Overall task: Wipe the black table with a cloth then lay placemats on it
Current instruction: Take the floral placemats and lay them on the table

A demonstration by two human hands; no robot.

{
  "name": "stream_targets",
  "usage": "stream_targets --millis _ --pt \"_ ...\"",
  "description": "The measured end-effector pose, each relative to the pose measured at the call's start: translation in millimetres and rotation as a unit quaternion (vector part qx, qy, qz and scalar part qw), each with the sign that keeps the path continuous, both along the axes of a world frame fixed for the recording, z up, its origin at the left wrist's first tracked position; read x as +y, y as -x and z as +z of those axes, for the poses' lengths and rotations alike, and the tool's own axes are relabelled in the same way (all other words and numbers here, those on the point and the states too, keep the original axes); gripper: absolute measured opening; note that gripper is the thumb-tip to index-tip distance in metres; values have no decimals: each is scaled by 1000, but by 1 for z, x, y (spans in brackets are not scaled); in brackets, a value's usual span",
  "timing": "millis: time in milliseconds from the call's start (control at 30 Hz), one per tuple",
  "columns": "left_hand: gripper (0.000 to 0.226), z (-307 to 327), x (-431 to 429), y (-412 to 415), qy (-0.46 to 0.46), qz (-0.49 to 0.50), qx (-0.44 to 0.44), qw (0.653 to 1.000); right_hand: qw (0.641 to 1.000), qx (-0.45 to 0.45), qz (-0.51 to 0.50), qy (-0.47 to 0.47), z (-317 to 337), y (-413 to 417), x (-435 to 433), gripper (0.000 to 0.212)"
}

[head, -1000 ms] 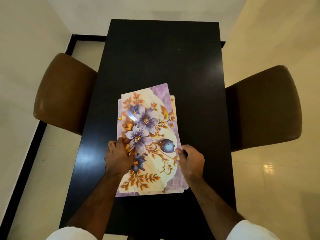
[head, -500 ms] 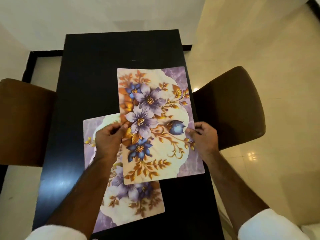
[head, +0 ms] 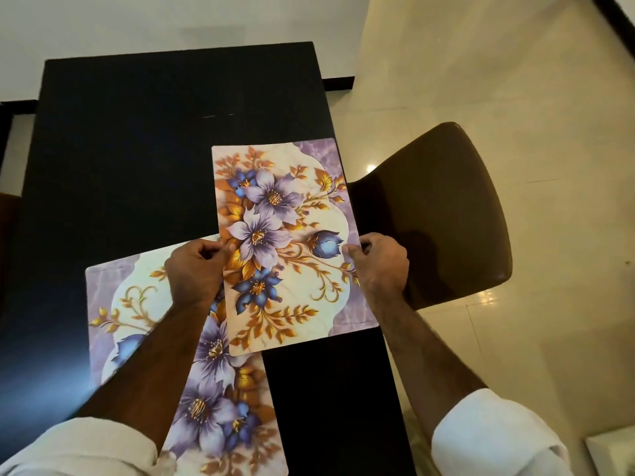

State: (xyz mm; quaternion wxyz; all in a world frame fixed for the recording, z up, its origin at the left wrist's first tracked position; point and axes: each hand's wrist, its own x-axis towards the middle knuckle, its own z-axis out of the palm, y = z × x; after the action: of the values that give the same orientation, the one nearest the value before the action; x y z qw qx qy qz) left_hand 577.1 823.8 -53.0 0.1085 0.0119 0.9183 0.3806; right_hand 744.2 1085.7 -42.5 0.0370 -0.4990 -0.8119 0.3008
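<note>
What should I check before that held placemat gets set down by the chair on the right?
1. Grip: left hand pinches the held placemat at its left edge, right hand at its right edge. Ok.
2. Landing spot: the black table is bare beyond and left of the mat. Ok.
3. Edge margin: the mat's right side reaches or passes the table's right edge, toward the brown chair. Not ok.
4. Overlap: its lower left corner covers part of the placemat already laid. Not ok.
5. Alignment: the mat looks slightly skewed to the table's edge. Not ok.
6. Table wiped clean: cannot tell; no cloth is in view.
</note>
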Motion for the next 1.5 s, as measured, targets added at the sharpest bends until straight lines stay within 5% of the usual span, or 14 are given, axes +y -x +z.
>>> stream_targets --millis 567,1500 --pt "44 -4 4 -9 -11 17 82 996 998 47 -26 25 -3 -1 2 40" --pt "36 1 1 -12 -34 62 60 996 999 40 -13 11 1 -3 1 40"
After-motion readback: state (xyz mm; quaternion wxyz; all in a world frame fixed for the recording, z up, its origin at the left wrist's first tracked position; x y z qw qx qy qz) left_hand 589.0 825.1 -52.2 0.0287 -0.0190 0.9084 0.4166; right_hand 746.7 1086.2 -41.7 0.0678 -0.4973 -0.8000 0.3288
